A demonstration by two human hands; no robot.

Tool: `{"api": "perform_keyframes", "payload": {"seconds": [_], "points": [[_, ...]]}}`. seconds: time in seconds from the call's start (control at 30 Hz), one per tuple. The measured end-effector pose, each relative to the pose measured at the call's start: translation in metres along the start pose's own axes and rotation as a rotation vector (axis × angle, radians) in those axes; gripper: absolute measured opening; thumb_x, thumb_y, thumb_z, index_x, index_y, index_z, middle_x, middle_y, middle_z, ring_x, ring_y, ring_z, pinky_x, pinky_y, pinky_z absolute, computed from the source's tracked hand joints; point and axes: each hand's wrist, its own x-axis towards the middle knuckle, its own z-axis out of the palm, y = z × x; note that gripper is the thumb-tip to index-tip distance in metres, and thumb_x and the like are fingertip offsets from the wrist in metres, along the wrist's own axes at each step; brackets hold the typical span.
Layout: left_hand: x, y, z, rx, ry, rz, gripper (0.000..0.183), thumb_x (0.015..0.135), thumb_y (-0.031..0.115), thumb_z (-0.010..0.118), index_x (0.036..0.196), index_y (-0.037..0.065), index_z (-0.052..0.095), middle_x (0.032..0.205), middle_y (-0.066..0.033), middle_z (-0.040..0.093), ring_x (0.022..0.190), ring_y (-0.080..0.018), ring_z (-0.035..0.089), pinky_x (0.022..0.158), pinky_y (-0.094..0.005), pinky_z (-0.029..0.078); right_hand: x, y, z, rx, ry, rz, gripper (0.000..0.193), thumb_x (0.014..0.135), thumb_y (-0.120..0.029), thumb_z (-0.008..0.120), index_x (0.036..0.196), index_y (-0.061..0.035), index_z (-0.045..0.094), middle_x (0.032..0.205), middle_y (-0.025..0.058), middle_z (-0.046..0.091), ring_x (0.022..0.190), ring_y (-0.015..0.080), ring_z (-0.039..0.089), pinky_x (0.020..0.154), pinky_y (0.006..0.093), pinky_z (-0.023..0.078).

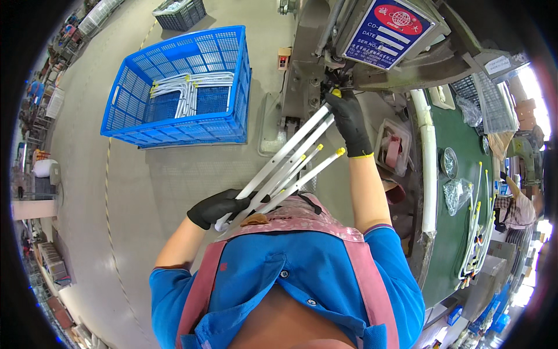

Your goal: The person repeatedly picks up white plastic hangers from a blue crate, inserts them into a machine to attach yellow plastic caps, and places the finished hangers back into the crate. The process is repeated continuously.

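Several white metal tubes with yellow end caps slant across my front, from my waist up toward a machine. My left hand, in a black glove, is closed round their lower ends against my apron. Gloved in black too, my right hand wraps the upper end of the longest tube, right beside the machine's working area. A yellow cap shows just past its fingers. The other capped ends, such as the yellow cap, stick out free below it. My right fingers partly hide the tube's end.
A large blue plastic crate holding bent white tubes stands on the floor at the left. Behind it is a dark crate. On the right, a green worktable carries more white tubes, a round dish and plastic bags.
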Motion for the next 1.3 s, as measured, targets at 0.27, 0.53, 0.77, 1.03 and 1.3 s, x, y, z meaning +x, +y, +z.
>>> {"api": "perform_keyframes", "payload": {"seconds": [0.27, 0.53, 0.77, 1.03, 1.3], "points": [[0.000, -0.002, 0.000, 0.086, 0.123, -0.198, 0.048, 0.093, 0.034, 0.051, 0.131, 0.003, 0.051, 0.083, 0.0002, 0.057, 0.069, -0.0070, 0.047, 0.061, -0.0229, 0.039, 0.014, 0.013, 0.008, -0.292, -0.035, -0.180, 0.028, 0.091, -0.022, 0.051, 0.102, 0.0012, 0.062, 0.090, 0.0056, 0.063, 0.079, 0.0163, 0.055, 0.075, 0.0300, 0.044], [0.015, -0.024, 0.002, 0.126, 0.170, -0.067, 0.049, 0.093, 0.036, 0.054, 0.129, 0.003, 0.052, 0.093, -0.0033, 0.062, 0.082, -0.0122, 0.053, 0.075, -0.0264, 0.043, 0.021, 0.021, 0.005, -0.431, -0.064, -0.138, 0.023, 0.088, -0.020, 0.058, 0.101, -0.0014, 0.062, 0.087, 0.0033, 0.063, 0.079, 0.0127, 0.057, 0.072, 0.0279, 0.046], [0.013, -0.042, -0.001, 0.370, 0.220, -0.114, 0.049, 0.094, 0.036, 0.053, 0.131, 0.005, 0.051, 0.100, -0.0068, 0.065, 0.089, -0.0126, 0.055, 0.081, -0.0279, 0.044, 0.016, 0.023, 0.021, -0.424, -0.013, -0.129, 0.021, 0.084, -0.016, 0.064, 0.098, -0.0010, 0.064, 0.082, 0.0028, 0.063, 0.075, 0.0116, 0.057, 0.069, 0.0270, 0.046], [0.012, -0.019, 0.008, 0.252, 0.186, -0.148, 0.045, 0.092, 0.033, 0.053, 0.131, 0.009, 0.052, 0.104, -0.0116, 0.066, 0.091, -0.0175, 0.059, 0.084, -0.0311, 0.045, 0.010, 0.002, 0.023, 0.098, 0.117, -0.093, 0.028, 0.079, -0.015, 0.070, 0.103, -0.0016, 0.067, 0.092, 0.0023, 0.066, 0.080, 0.0101, 0.059, 0.075, 0.0250, 0.047], [0.019, -0.033, 0.004, 0.263, 0.173, -0.059, 0.047, 0.091, 0.028, 0.055, 0.132, 0.005, 0.050, 0.093, -0.0076, 0.065, 0.081, -0.0136, 0.056, 0.075, -0.0286, 0.046, 0.008, -0.002, 0.016, -0.254, 0.083, -0.032, 0.026, 0.081, -0.018, 0.066, 0.101, -0.0011, 0.066, 0.084, 0.0022, 0.065, 0.074, 0.0103, 0.058, 0.067, 0.0240, 0.045]]}}
